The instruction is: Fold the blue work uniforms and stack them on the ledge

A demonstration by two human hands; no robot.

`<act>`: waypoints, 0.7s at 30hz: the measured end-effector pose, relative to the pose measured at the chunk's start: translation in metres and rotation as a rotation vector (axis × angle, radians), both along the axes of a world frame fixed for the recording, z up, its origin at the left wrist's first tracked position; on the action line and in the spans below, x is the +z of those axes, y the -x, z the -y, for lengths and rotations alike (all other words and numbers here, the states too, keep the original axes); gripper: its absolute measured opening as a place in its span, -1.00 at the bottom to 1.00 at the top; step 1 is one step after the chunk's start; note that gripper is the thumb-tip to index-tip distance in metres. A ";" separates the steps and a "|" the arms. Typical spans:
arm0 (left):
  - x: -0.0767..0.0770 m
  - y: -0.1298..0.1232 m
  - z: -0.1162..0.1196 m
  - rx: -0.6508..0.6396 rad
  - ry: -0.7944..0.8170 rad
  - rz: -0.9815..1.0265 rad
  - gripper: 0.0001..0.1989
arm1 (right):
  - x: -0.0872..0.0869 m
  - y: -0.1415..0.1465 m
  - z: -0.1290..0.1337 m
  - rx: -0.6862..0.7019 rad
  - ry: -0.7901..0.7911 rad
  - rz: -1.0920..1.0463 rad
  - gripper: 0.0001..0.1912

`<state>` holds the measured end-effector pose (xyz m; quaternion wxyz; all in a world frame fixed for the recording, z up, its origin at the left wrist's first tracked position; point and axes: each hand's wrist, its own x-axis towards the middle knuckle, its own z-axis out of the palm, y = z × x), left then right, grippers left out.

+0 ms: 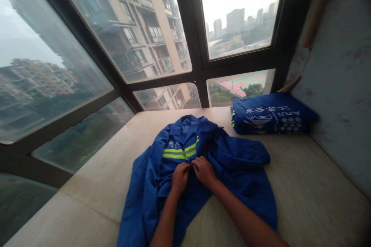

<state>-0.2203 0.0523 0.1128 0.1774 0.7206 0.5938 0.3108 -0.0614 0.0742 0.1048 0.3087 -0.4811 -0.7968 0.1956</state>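
"What lies in front of the person?"

"A blue long-sleeved fabric jacket (195, 191), spread in the middle of a pale, stone-like window ledge (313, 189). Its collar (187, 129) points to the far side, and towards the near side the two front panels part like an upturned V, with bare ledge between."

"And the hands?"

"Close together at the jacket's front. The left hand (180, 177) pinches the left panel's edge between thumb and fingers, and the right hand (203, 170) pinches the right panel's edge. They meet just to the near side of the yellow-green and grey stripes (174, 154). Whatever small part sits between the fingertips is too small to make out."

"How do the sleeves lie?"

"One reaches out to the right, ending in a gathered cuff (264, 156). On the left, loose cloth runs to the near edge of view."

"Anything else on the ledge?"

"A folded blue fabric bundle with white printing (269, 114), at the far right, near the jacket but apart from it. Its lettering appears upside down. Right of it rises a pale wall with faint flowers (336, 96)."

"And beyond?"

"Dark window frames (191, 19) on the far and left sides, then a tall beige building (147, 19) outside."
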 end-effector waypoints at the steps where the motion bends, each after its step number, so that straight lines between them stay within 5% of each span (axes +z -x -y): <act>1: 0.001 0.003 -0.001 -0.019 0.013 0.013 -0.76 | 0.000 -0.002 0.001 0.017 -0.007 -0.004 -0.76; 10: 0.011 0.014 0.015 -0.060 0.022 0.004 -0.75 | -0.004 0.002 0.000 -0.113 -0.007 -0.115 -0.75; 16: 0.027 0.027 0.049 0.045 -0.024 -0.188 -0.78 | -0.014 -0.040 0.005 -0.260 0.025 -0.309 -0.63; 21: 0.049 0.016 0.052 0.118 -0.026 -0.426 -0.77 | 0.022 -0.049 0.014 -0.297 0.003 -0.189 -0.68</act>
